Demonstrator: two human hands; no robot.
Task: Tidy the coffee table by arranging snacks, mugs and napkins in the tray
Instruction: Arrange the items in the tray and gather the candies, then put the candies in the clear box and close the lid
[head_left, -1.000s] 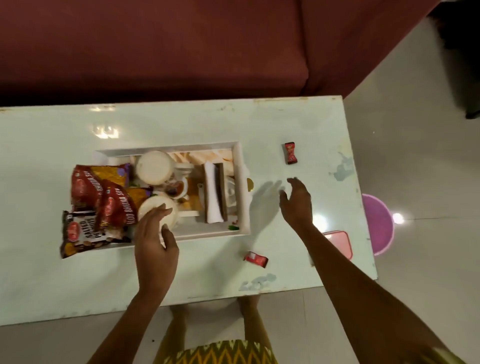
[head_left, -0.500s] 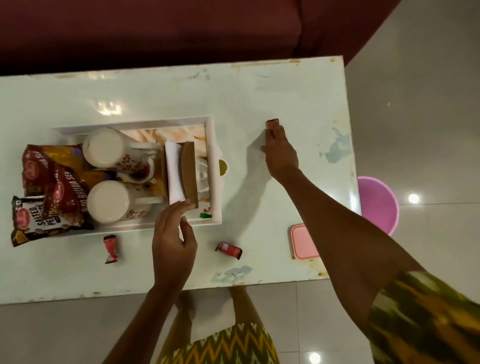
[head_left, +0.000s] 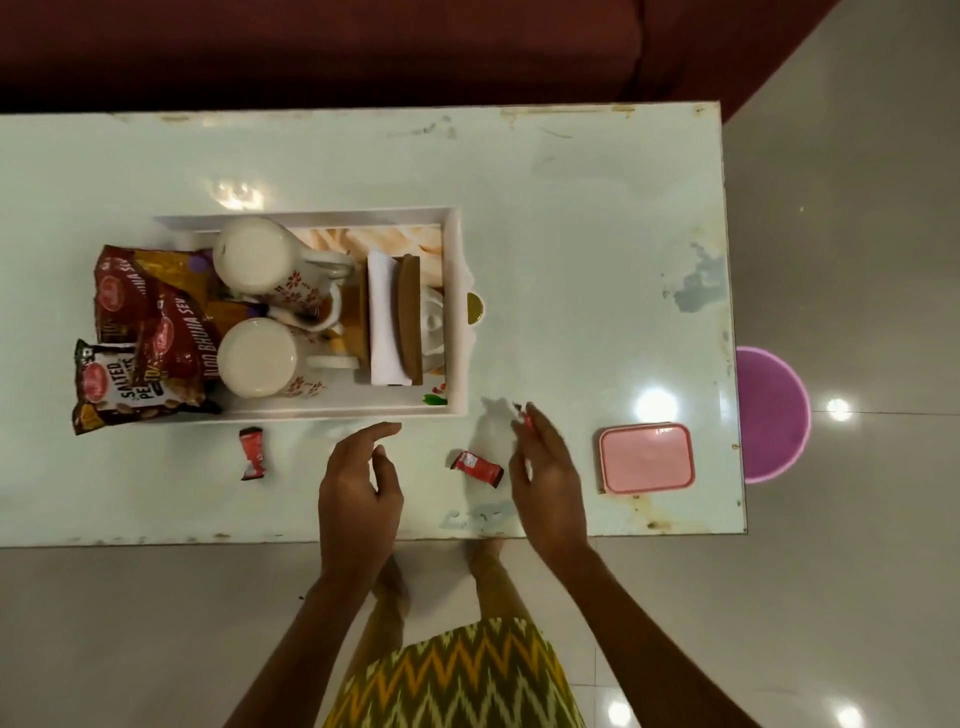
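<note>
Now that the right hand (head_left: 545, 467) has come back from the far right part of the table, where half a second ago it was reaching for a small red sweet, that spot lies bare and a sliver of red wrapper (head_left: 527, 420) shows pinched at its fingertips; the sweet has been collected, I judge, and only needs dropping into the tray (head_left: 457, 249). The left hand (head_left: 361, 483) has drawn away from the tray's near wall and hovers over the table, fingers loosely spread, holding nothing.

The tray sits left of centre and is already crowded: snack packets (head_left: 150, 332) spill over its left end, two white mugs (head_left: 257, 306) stand in the middle, and a napkin holder (head_left: 395, 322) with white napkins stands at the right. Two more red sweets remain outside it, one (head_left: 477, 466) between the hands, one (head_left: 252, 451) just beside the tray's near wall toward the left. Those look like the last loose snacks.

The coffee table (head_left: 571, 218) is a pale, glossy slab with scuffs and chipped patches, mirroring ceiling lights. A pink lidded box (head_left: 647, 457) rests near its right end. Beyond the far edge runs a dark red sofa (head_left: 363, 47); the floor is shiny pale tile, and a purple tub (head_left: 774, 415) stands on it, partly under the table's right end.
</note>
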